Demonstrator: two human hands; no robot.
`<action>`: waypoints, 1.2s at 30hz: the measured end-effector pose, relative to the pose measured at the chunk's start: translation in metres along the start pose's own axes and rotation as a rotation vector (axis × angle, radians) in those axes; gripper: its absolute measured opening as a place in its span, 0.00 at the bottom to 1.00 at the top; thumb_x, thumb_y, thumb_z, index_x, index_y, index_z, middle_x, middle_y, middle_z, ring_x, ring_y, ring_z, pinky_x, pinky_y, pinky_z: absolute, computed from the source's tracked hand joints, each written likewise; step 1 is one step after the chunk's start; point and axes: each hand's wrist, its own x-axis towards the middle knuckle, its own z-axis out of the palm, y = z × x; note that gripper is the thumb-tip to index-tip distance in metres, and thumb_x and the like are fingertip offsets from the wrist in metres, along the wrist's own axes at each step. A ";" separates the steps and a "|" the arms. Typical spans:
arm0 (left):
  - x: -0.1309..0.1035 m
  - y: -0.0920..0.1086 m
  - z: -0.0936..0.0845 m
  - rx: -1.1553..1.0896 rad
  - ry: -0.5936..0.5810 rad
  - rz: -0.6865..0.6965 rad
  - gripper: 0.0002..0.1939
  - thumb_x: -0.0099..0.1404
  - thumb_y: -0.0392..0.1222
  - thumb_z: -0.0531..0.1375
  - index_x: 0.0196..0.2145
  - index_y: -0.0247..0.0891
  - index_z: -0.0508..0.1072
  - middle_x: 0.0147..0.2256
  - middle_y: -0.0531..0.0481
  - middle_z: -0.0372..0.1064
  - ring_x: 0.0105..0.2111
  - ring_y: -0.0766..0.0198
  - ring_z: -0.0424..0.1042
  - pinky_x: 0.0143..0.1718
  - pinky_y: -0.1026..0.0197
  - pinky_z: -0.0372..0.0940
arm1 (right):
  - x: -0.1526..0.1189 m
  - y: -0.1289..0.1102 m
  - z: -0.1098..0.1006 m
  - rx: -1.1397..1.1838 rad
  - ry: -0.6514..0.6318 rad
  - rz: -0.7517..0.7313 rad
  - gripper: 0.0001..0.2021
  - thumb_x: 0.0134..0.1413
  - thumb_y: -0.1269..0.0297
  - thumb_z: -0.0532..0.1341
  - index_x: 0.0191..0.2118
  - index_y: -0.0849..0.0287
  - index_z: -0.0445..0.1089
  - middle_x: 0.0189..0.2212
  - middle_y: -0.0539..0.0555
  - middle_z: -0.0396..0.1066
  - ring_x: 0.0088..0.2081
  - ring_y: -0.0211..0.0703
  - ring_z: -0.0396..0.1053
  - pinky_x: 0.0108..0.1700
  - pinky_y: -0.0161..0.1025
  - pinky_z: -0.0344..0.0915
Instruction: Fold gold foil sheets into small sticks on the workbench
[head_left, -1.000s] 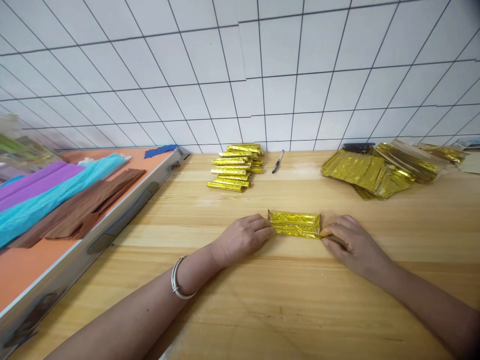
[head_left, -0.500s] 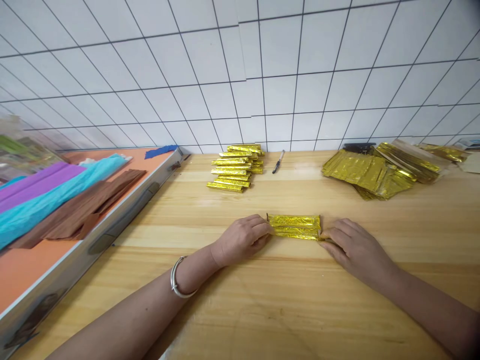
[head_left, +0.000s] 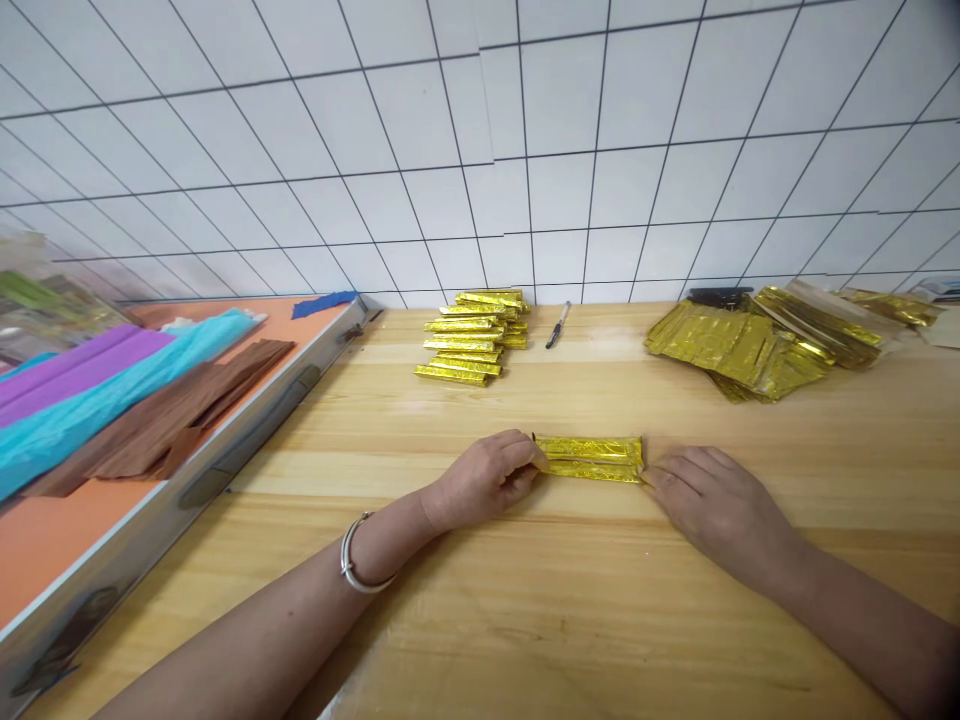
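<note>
A partly folded strip of shiny gold foil [head_left: 589, 450] lies flat on the wooden table, with a lengthwise crease near its front edge. My left hand [head_left: 487, 478], a silver bangle on its wrist, pinches the strip's left end between thumb and fingers. At the right end, my right hand [head_left: 716, 505] has its fingers closed on the front corner. Beyond the strip is a pile of narrow folded gold pieces [head_left: 469, 340]. Wider gold foil sheets [head_left: 739, 345] lie stacked at the back right.
A pen [head_left: 558, 325] lies near the tiled wall [head_left: 555, 100]. On the left, an orange board [head_left: 45, 550] with a raised edge bears brown [head_left: 180, 425], turquoise [head_left: 142, 375] and purple crepe paper [head_left: 82, 370]. A black object [head_left: 720, 297] touches the sheets at the back.
My right hand has shifted slightly right and down, its fingers now closer together on the corner. The strip's front fold looks flatter. My left hand has hardly moved.
</note>
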 end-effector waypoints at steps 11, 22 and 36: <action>-0.003 0.005 -0.004 0.379 -0.085 0.131 0.09 0.67 0.38 0.51 0.40 0.36 0.70 0.35 0.46 0.69 0.35 0.62 0.67 0.38 0.59 0.64 | 0.002 0.001 0.004 0.097 0.045 0.085 0.06 0.58 0.70 0.55 0.37 0.61 0.69 0.33 0.56 0.71 0.40 0.46 0.67 0.43 0.44 0.64; -0.004 -0.003 0.000 0.171 0.001 -0.002 0.09 0.67 0.37 0.52 0.39 0.38 0.71 0.38 0.46 0.68 0.38 0.64 0.67 0.39 0.62 0.64 | 0.002 0.002 0.004 0.174 0.011 0.119 0.06 0.59 0.69 0.54 0.37 0.58 0.68 0.33 0.56 0.71 0.41 0.48 0.67 0.42 0.46 0.65; -0.002 0.000 0.001 0.031 -0.028 -0.006 0.08 0.66 0.36 0.51 0.38 0.37 0.69 0.45 0.44 0.67 0.45 0.62 0.67 0.47 0.58 0.64 | 0.000 0.003 0.008 0.347 -0.031 0.212 0.07 0.59 0.70 0.53 0.41 0.59 0.66 0.47 0.59 0.66 0.50 0.47 0.64 0.52 0.47 0.64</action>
